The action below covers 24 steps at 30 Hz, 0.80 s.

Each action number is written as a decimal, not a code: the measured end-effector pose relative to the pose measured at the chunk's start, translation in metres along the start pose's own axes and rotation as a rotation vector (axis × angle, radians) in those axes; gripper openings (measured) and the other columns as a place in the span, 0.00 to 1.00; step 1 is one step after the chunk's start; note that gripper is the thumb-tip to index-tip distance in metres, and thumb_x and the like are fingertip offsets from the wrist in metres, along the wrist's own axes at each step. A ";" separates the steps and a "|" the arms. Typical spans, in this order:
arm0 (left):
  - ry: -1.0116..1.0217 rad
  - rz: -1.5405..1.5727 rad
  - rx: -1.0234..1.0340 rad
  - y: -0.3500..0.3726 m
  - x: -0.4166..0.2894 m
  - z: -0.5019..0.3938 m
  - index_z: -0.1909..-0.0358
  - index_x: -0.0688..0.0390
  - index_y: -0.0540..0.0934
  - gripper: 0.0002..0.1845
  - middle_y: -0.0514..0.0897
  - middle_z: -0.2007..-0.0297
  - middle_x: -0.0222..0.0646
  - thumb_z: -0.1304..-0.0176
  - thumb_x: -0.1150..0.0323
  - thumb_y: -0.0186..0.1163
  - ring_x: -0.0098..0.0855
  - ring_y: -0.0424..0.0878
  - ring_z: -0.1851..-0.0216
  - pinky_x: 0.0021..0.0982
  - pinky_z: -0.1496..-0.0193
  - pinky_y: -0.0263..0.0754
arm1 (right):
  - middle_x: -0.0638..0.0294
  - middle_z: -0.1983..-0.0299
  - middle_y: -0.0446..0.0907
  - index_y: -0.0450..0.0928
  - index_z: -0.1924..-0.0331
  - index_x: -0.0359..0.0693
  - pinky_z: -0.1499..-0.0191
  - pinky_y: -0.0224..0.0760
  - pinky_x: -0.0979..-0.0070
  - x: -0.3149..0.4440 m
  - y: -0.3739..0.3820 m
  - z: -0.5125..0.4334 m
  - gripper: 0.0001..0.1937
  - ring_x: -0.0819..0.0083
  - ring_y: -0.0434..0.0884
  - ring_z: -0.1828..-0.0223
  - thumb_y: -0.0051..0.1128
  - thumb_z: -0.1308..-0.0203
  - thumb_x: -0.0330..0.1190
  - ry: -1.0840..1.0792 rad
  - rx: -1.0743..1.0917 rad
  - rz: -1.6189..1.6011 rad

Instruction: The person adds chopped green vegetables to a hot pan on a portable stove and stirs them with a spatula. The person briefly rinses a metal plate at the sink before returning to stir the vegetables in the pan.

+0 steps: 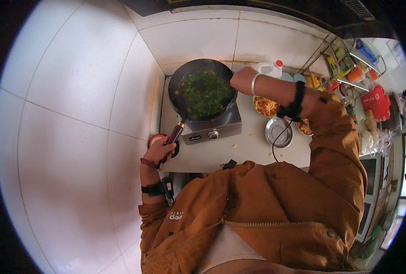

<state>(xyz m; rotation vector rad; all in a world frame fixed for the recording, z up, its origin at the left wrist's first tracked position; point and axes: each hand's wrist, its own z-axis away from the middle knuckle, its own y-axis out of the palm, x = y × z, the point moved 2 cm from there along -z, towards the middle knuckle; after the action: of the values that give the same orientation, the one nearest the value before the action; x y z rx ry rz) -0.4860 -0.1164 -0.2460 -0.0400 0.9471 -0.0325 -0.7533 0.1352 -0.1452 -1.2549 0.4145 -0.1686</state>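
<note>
A dark wok (176, 78) sits on a silver gas stove (230, 120), with chopped leafy greens (203, 90) spread across its inside. My left hand (160, 150) is closed around the wok's long brown handle (175, 133), at the lower left of the stove. My right hand (243, 81) is curled at the wok's right rim; whether it grips the rim, a small handle or a tool there cannot be made out. Just below my right forearm stands a bowl of red and yellow food (266, 106), and below that a round metal bowl (279, 132).
A red-lidded jar stands beneath my left hand against the tiled wall (134, 78). Behind my right wrist is a white plastic jug with a red cap (277, 69). Another food bowl (305, 128) lies by my right sleeve. A metal rack (351, 84) with packets fills the right side.
</note>
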 end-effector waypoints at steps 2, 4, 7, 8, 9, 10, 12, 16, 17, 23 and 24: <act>0.003 -0.028 0.016 -0.001 -0.001 -0.001 0.51 0.60 0.71 0.17 0.74 0.79 0.27 0.41 0.67 0.56 0.20 0.69 0.85 0.22 0.82 0.64 | 0.50 0.72 0.81 0.82 0.73 0.38 0.69 0.75 0.59 0.003 0.005 -0.015 0.07 0.55 0.82 0.69 0.51 0.54 0.27 0.018 0.002 -0.039; 0.043 -0.072 0.044 -0.002 -0.001 -0.002 0.58 0.58 0.72 0.11 0.73 0.80 0.27 0.41 0.66 0.56 0.21 0.69 0.83 0.22 0.80 0.64 | 0.50 0.70 0.81 0.82 0.71 0.38 0.67 0.75 0.60 -0.008 0.003 -0.038 0.08 0.55 0.82 0.67 0.50 0.52 0.28 0.116 -0.119 -0.015; 0.027 -0.032 0.042 -0.004 0.002 -0.004 0.61 0.58 0.72 0.09 0.73 0.80 0.27 0.41 0.66 0.56 0.20 0.70 0.83 0.22 0.80 0.65 | 0.49 0.66 0.81 0.82 0.69 0.37 0.63 0.76 0.61 -0.026 0.003 -0.071 0.09 0.55 0.82 0.63 0.49 0.50 0.28 0.256 -0.167 -0.063; 0.044 -0.049 0.041 -0.005 0.002 -0.005 0.62 0.58 0.72 0.09 0.73 0.81 0.26 0.41 0.66 0.56 0.20 0.70 0.83 0.22 0.81 0.65 | 0.49 0.65 0.81 0.82 0.68 0.37 0.62 0.76 0.62 -0.027 0.003 -0.077 0.09 0.55 0.82 0.62 0.49 0.50 0.28 0.358 -0.248 -0.051; 0.045 -0.059 0.049 -0.005 0.002 -0.006 0.62 0.58 0.72 0.09 0.73 0.81 0.26 0.41 0.66 0.56 0.20 0.70 0.83 0.22 0.81 0.65 | 0.49 0.64 0.81 0.82 0.68 0.37 0.61 0.76 0.62 -0.026 0.006 -0.083 0.09 0.55 0.82 0.62 0.50 0.50 0.28 0.312 -0.140 -0.117; 0.029 -0.081 0.037 -0.006 0.003 -0.006 0.63 0.58 0.72 0.09 0.73 0.81 0.26 0.42 0.66 0.57 0.21 0.70 0.83 0.22 0.81 0.64 | 0.48 0.64 0.81 0.82 0.68 0.37 0.60 0.75 0.63 -0.021 0.006 -0.086 0.09 0.56 0.82 0.61 0.50 0.49 0.27 0.311 -0.099 -0.146; 0.036 -0.055 0.025 -0.006 0.001 -0.005 0.64 0.58 0.72 0.08 0.73 0.81 0.26 0.42 0.66 0.57 0.21 0.70 0.83 0.22 0.81 0.64 | 0.47 0.64 0.81 0.82 0.68 0.35 0.60 0.75 0.62 -0.006 0.006 -0.082 0.09 0.55 0.81 0.61 0.51 0.50 0.27 0.205 0.050 -0.209; 0.058 -0.049 0.059 -0.003 -0.007 0.000 0.68 0.57 0.71 0.08 0.73 0.82 0.26 0.43 0.65 0.58 0.21 0.70 0.84 0.22 0.82 0.63 | 0.45 0.68 0.81 0.81 0.70 0.34 0.64 0.75 0.58 0.024 -0.017 -0.049 0.08 0.54 0.82 0.63 0.51 0.52 0.27 0.156 -0.046 -0.151; 0.052 -0.064 0.045 -0.003 -0.008 0.001 0.69 0.57 0.71 0.09 0.73 0.82 0.26 0.43 0.64 0.58 0.21 0.70 0.84 0.22 0.82 0.63 | 0.45 0.68 0.81 0.81 0.70 0.34 0.64 0.75 0.59 0.033 -0.022 -0.039 0.08 0.54 0.82 0.64 0.51 0.52 0.27 0.110 0.001 -0.157; 0.031 -0.056 0.044 -0.003 -0.008 0.001 0.71 0.57 0.70 0.10 0.72 0.83 0.27 0.44 0.63 0.59 0.21 0.69 0.85 0.22 0.83 0.63 | 0.48 0.66 0.81 0.82 0.69 0.35 0.66 0.76 0.60 0.065 -0.027 -0.026 0.08 0.54 0.82 0.64 0.52 0.53 0.27 0.027 0.046 -0.224; 0.037 -0.047 0.042 -0.003 -0.007 0.000 0.71 0.57 0.70 0.10 0.72 0.83 0.27 0.44 0.63 0.59 0.21 0.69 0.85 0.22 0.83 0.63 | 0.48 0.66 0.81 0.82 0.69 0.36 0.66 0.76 0.60 0.059 -0.026 -0.036 0.08 0.55 0.82 0.63 0.53 0.53 0.27 0.075 0.006 -0.138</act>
<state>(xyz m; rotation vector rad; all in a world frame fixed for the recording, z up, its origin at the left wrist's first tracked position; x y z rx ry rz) -0.4899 -0.1194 -0.2403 -0.0233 0.9822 -0.0969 -0.7107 0.0750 -0.1423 -1.2747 0.3917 -0.3354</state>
